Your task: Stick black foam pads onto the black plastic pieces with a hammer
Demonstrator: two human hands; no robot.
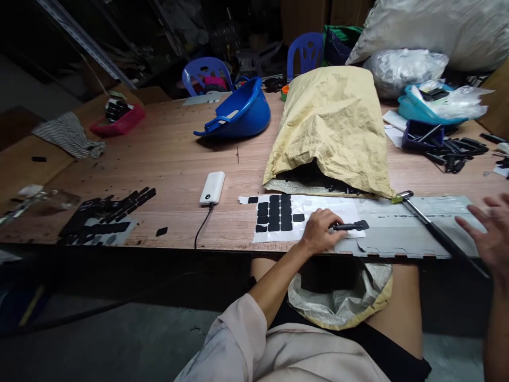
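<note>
My left hand (321, 231) is closed round a slim black handle-like part (347, 227), whose far end lies by a flat black piece (361, 225) at the right side of a white sheet (310, 205). Several black rounded pads (274, 212) stand in columns on that sheet, left of the hand. At the right edge, my right hand (491, 228) is raised with fingers spread, blurred, holding nothing. Between the hands, a hammer (441, 233) with a black grip lies slanted across a grey board (417, 239), its head towards the yellow sack.
A yellow sack (330, 122) lies open-mouthed behind the sheet. Further left are a white power bank (212, 188) with a cable, a tilted blue basin (242, 112) and black pieces (107, 212). Black parts (457, 151) lie back right. An open sack (338, 313) sits on the lap.
</note>
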